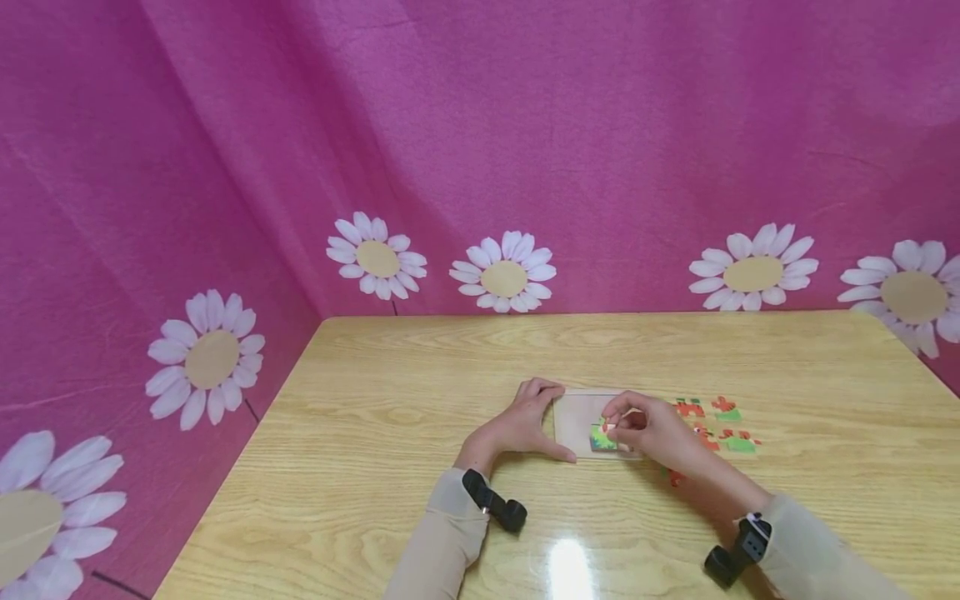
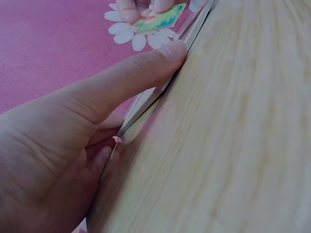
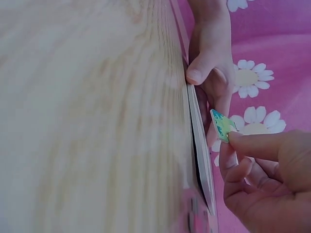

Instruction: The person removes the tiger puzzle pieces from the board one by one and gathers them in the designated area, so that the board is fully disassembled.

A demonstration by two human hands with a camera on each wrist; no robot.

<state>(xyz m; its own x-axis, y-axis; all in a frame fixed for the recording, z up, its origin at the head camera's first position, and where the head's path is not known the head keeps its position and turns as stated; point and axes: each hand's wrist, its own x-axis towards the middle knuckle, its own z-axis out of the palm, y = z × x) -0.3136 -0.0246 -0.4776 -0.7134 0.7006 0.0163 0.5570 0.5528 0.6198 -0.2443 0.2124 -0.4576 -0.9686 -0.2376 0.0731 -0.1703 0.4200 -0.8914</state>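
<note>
A green puzzle piece [image 1: 602,438] with a patterned face is pinched between the thumb and fingers of my right hand [image 1: 660,432]. In the right wrist view the piece [image 3: 221,125] is tilted and held above the board. Below it, a shallow pale wooden puzzle board [image 1: 572,417] lies on the table. My left hand [image 1: 519,423] holds the left end of the board, thumb at the near edge and fingers at the far corner. The left wrist view shows the thumb [image 2: 146,68] stretched along the board's edge. My right hand hides the board's right part.
Several loose red and green puzzle pieces [image 1: 738,442] lie on the table to the right of the board. Another red piece [image 1: 675,477] is partly hidden by the right forearm. A pink flowered cloth [image 1: 600,167] hangs behind the wooden table [image 1: 390,400].
</note>
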